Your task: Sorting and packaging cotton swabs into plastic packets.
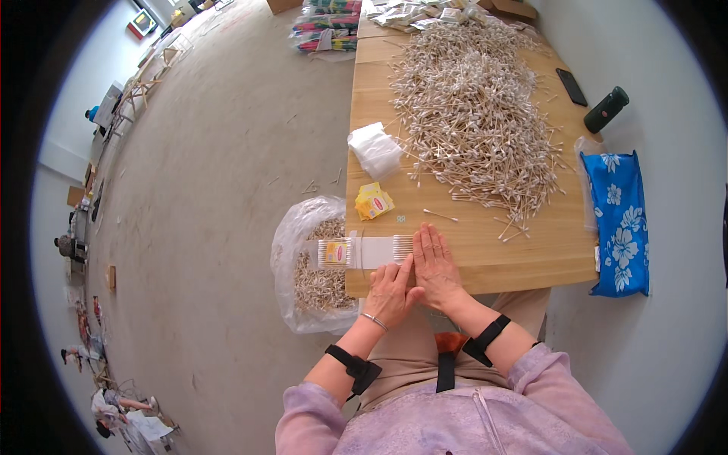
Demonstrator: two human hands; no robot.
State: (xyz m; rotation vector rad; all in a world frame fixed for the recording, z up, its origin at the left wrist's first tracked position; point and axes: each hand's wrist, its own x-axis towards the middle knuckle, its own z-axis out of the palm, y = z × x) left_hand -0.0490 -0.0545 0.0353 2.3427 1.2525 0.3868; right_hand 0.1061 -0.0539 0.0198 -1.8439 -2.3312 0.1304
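A short row of cotton swabs (403, 246) lies side by side on a white strip (373, 253) at the table's near left edge. My right hand (437, 267) lies flat against the row's right side, fingers stretched forward and close together. My left hand (390, 296) touches the row's near end with extended fingers, its thumb spread toward the right hand. Neither hand visibly grips anything. On the strip's left end, reaching past the table edge, sits a packet of cotton swabs (334, 253) with a yellow card. Part of the row is hidden under my fingers.
A large heap of cotton swabs (478, 114) covers much of the wooden table (523, 265). Yellow cards (373, 202) and clear plastic bags (376, 150) lie left. A swab-filled bag (307, 284) hangs beside the edge. A phone (571, 87), dark bottle (607, 110) and blue floral package (620, 224) line the right.
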